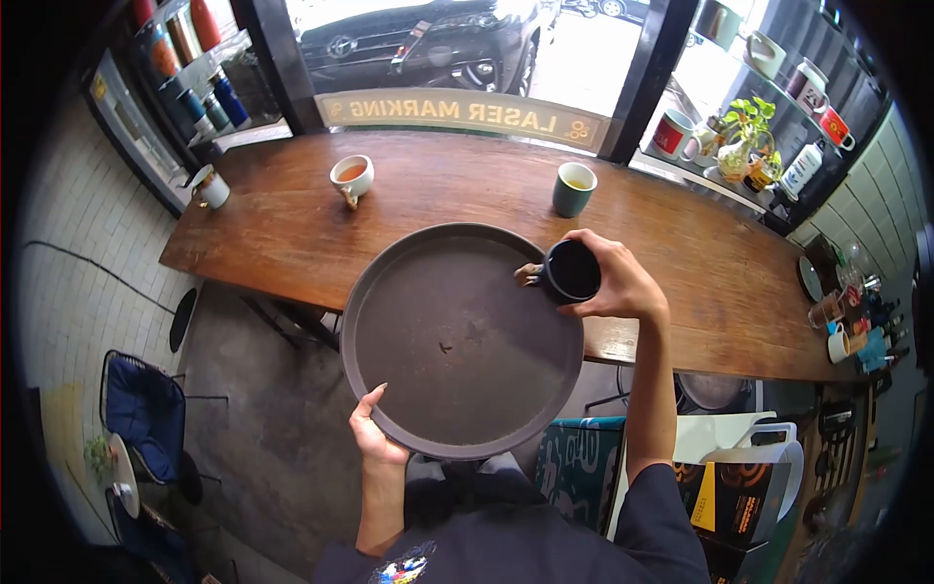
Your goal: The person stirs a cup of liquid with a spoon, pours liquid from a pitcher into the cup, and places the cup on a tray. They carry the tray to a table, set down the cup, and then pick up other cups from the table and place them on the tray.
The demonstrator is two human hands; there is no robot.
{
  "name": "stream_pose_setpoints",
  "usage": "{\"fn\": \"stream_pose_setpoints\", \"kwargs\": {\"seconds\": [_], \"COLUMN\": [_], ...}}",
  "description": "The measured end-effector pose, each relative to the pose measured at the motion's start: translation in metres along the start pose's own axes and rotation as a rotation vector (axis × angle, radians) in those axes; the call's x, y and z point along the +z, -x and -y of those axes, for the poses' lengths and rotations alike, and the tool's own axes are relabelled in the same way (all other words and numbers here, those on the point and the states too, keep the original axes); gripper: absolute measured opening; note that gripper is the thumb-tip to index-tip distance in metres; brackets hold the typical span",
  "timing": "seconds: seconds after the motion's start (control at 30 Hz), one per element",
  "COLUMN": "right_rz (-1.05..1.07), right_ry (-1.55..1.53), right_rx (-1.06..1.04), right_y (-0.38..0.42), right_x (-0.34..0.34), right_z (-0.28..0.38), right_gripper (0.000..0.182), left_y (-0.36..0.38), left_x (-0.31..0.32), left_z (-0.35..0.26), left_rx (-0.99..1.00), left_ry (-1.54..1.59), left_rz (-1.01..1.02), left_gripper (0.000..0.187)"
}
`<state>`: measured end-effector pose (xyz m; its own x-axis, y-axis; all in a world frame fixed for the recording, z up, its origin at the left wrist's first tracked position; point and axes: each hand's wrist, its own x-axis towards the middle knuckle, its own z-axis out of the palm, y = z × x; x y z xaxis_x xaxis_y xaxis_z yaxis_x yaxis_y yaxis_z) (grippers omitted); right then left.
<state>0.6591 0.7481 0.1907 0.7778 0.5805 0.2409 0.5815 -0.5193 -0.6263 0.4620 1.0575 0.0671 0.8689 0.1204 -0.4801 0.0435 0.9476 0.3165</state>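
Observation:
My left hand point(375, 428) grips the near left rim of a large round dark tray point(438, 389), thumb on top and the other fingers hidden beneath. My right hand point(618, 277) is wrapped around a dark mug point(571, 271) above the tray's far right rim. The mug's brownish handle points left, and its inside looks dark. On the wooden table point(448, 185) beyond stand a white cup point(352, 177) of reddish drink and a green cup point(575, 190) with yellowish liquid. A white mug point(210, 187) is at the table's left end.
Shelves with mugs and a potted plant point(747, 127) flank the window at right; bottles point(229, 95) line the left. Glasses and a white cup point(839, 343) crowd the table's right end. A blue-cushioned chair point(146, 414) stands lower left, boxes point(739, 496) lower right.

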Motion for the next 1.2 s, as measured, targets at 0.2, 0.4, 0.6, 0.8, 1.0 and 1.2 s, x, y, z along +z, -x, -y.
{"fn": "stream_pose_setpoints", "kwargs": {"seconds": [0.2, 0.4, 0.6, 0.8, 1.0, 1.2], "right_rz": [0.215, 0.346, 0.481, 0.565, 0.711, 0.934], "right_ry": [-0.004, 0.034, 0.015, -0.005, -0.022, 0.019], "right_rx": [-0.141, -0.274, -0.346, -0.446, -0.551, -0.625], "right_y": [-0.025, -0.039, -0.052, -0.056, -0.063, -0.075], "right_x": [0.053, 0.107, 0.158, 0.204, 0.246, 0.279], "right_z": [0.035, 0.079, 0.114, 0.15, 0.191, 0.226], "right_gripper": [0.08, 0.083, 0.086, 0.086, 0.085, 0.095], "left_y": [0.019, 0.047, 0.075, 0.104, 0.13, 0.144], "left_x": [-0.018, -0.042, -0.078, -0.122, -0.161, -0.184], "left_z": [-0.002, -0.014, -0.041, -0.063, -0.078, -0.082], "left_rx": [0.046, 0.1, 0.137, 0.208, 0.256, 0.342], "left_ry": [0.061, 0.073, 0.134, 0.164, 0.217, 0.266], "left_rz": [-0.039, 0.01, 0.005, -0.043, -0.037, -0.114], "left_gripper": [0.03, 0.033, 0.032, 0.03, 0.031, 0.032]}}
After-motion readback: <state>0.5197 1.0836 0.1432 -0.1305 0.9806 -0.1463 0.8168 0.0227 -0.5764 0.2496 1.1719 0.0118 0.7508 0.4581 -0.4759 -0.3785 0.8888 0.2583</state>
